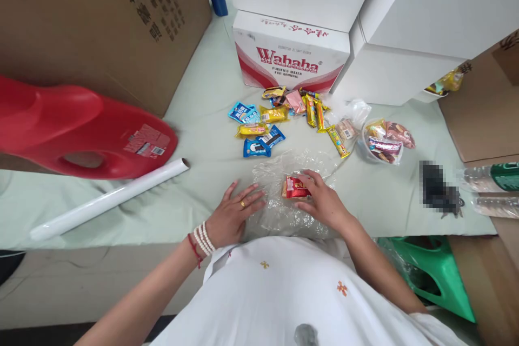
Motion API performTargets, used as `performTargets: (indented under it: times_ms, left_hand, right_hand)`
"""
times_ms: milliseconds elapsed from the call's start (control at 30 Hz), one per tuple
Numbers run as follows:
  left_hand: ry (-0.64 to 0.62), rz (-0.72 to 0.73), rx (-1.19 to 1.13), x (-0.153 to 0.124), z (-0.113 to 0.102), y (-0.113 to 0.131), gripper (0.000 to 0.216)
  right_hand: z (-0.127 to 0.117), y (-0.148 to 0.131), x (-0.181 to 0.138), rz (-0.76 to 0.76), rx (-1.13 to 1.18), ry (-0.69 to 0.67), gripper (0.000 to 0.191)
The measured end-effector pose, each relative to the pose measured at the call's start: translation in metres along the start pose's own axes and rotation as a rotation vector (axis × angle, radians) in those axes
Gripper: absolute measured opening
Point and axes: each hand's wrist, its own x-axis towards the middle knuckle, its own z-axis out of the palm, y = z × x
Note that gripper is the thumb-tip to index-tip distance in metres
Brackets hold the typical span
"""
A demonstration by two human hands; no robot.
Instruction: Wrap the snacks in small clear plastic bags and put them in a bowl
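Observation:
In the head view, a red-and-clear wrapped snack [295, 187] lies on a crinkled clear plastic bag [270, 219] at the table's near edge. My right hand [324, 203] has its fingers and thumb around the snack's right end. My left hand [237, 210] rests with fingers spread at the bag's left side, a ring on one finger and beads at the wrist. Beyond the bag lie several small packaged snacks, among them blue packets [263, 143], yellow packets [251, 130] and a pink packet [295, 101].
A clear tub [365, 146] of snacks stands to the right, near blurred keys [440, 189] and plastic bottles [494, 178]. A Wahaha carton [290, 57] and white boxes [405, 73] close off the back. At left are a red jug [117, 119], a white roll [109, 199] and a cardboard box [101, 27].

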Motion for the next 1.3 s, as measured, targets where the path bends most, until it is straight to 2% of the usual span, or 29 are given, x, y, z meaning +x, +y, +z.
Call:
performTargets:
  times_ms: [67,133,333,400,467,600,667,767,867,1000,1067,1167,1300]
  left_hand:
    - [-0.032,0.029,-0.014,-0.004,-0.002,0.005,0.087]
    - [-0.039,0.038,-0.017,-0.007,-0.001,0.008,0.082]
    - [0.03,0.014,-0.031,-0.012,0.01,0.004,0.06]
    - [0.021,0.032,-0.074,-0.014,0.01,0.002,0.055]
    - [-0.008,0.055,-0.117,-0.017,0.007,0.001,0.052]
    - [-0.002,0.042,-0.137,-0.02,0.006,-0.006,0.027]
    - [0.022,0.015,-0.145,-0.018,0.007,-0.01,0.023]
    - [0.047,-0.009,-0.216,-0.01,0.004,-0.013,0.023]
    - [0.062,-0.047,-0.302,0.003,-0.011,-0.012,0.023]
    - [0.083,-0.078,-0.386,0.027,-0.037,-0.011,0.024]
    - [0.127,-0.084,-0.399,0.042,-0.043,-0.014,0.024]
    - [0.197,-0.113,-0.368,0.064,-0.037,-0.027,0.023]
    - [0.279,-0.261,-0.235,0.083,-0.02,-0.044,0.018]
  right_hand:
    - [-0.006,-0.002,0.007,0.003,-0.054,-0.064,0.06]
    - [-0.006,-0.005,0.011,0.007,-0.057,-0.063,0.057]
    - [0.011,-0.015,0.008,0.042,-0.12,-0.054,0.063]
    - [0.009,-0.012,-0.003,0.011,-0.083,-0.007,0.068]
    - [0.005,-0.004,-0.021,-0.088,0.002,0.044,0.065]
    - [0.011,0.024,-0.066,-0.278,0.048,-0.026,0.046]
    - [0.023,0.038,-0.082,-0.272,0.005,-0.024,0.037]
    - [0.04,0.05,-0.093,-0.271,0.047,0.065,0.02]
    - [0.036,0.052,-0.088,-0.284,0.184,0.099,0.024]
    - [0.004,0.05,-0.069,-0.227,0.309,0.084,0.026]
    - [-0.012,0.05,-0.057,-0.196,0.328,0.1,0.028]
    - [-0.022,0.053,-0.034,-0.145,0.317,0.132,0.03]
    - [-0.015,0.062,-0.009,0.031,0.26,0.105,0.032]
